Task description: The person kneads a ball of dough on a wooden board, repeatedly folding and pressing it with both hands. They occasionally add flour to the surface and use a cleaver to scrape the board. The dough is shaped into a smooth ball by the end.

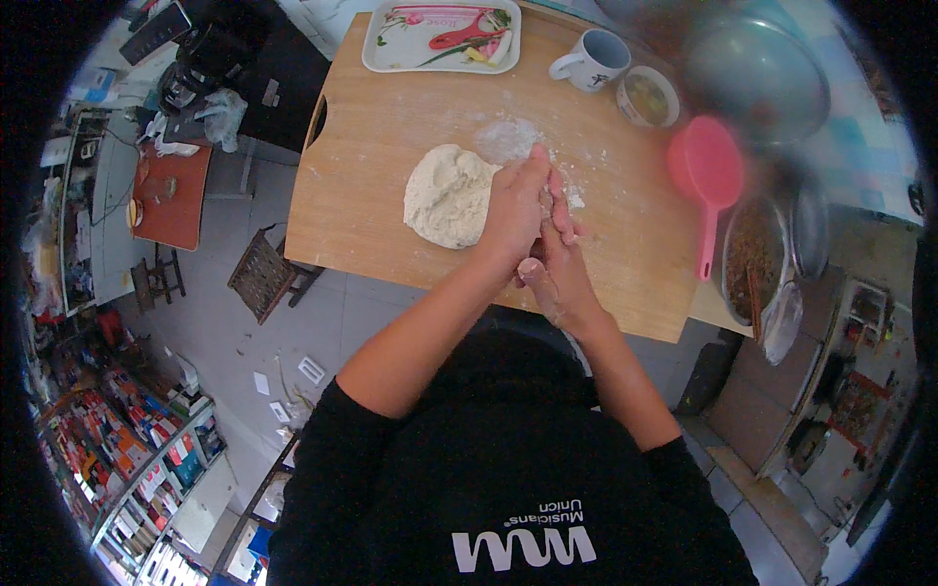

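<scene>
My left hand is pressed over my right hand, its fingers closed against that hand, at the middle of the wooden board. The right hand's fingers are partly hidden under the left, and what, if anything, lies between them is unclear. Pale dough residue coats the fingers and right thumb. Just left of my hands rests a lumpy mound of dough, with scattered flour beyond it.
Along the back are a tray with utensils, a mug and a bowl. At right sit a large basin, pink ladle and pan of filling with chopsticks. A stool stands left of the board.
</scene>
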### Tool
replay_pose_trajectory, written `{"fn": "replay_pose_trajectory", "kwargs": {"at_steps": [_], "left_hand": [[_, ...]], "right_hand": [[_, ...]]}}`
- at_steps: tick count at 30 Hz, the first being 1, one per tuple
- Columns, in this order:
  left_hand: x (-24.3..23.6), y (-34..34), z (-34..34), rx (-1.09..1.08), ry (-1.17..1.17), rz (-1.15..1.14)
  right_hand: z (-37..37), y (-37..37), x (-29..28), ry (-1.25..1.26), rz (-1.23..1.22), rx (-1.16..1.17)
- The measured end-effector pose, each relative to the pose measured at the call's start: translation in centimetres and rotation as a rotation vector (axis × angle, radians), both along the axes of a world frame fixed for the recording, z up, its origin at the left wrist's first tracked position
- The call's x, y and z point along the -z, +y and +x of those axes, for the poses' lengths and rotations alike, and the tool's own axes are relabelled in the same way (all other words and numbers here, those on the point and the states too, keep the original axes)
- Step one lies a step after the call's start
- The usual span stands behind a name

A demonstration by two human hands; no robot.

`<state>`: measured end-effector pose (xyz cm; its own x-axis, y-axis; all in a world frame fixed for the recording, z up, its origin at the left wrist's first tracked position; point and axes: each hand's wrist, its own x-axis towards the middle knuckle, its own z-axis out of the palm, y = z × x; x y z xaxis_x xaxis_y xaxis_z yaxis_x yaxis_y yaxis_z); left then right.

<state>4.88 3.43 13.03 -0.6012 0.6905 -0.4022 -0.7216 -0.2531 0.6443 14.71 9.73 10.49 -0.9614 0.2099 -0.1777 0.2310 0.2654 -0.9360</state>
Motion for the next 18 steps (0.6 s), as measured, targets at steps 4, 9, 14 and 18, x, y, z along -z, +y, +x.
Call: {"fn": "replay_pose_trajectory", "kwargs": {"at_steps": [4, 9, 14, 18], "left_hand": [[0.3, -0.4, -0.1, 0.059, -0.077, 0.130], [-2.2, -0.4, 1.0, 0.032, -0.004, 0.046], [1.0, -1.0, 0.8, 0.031, -0.128, 0.289], [0.1, -1.0, 0.4, 0.065, -0.109, 0.100]], "right_hand": [[-0.9, -0.8, -5.0, -0.141, -0.428, 0.058], [-0.2, 0.5, -3.7, 0.092, -1.064, -0.029], [0.4, -0.4, -4.1, 0.038, -1.104, -0.046], [-0.1, -0.4, -5.9, -0.078, -0.890, 0.033]]}}
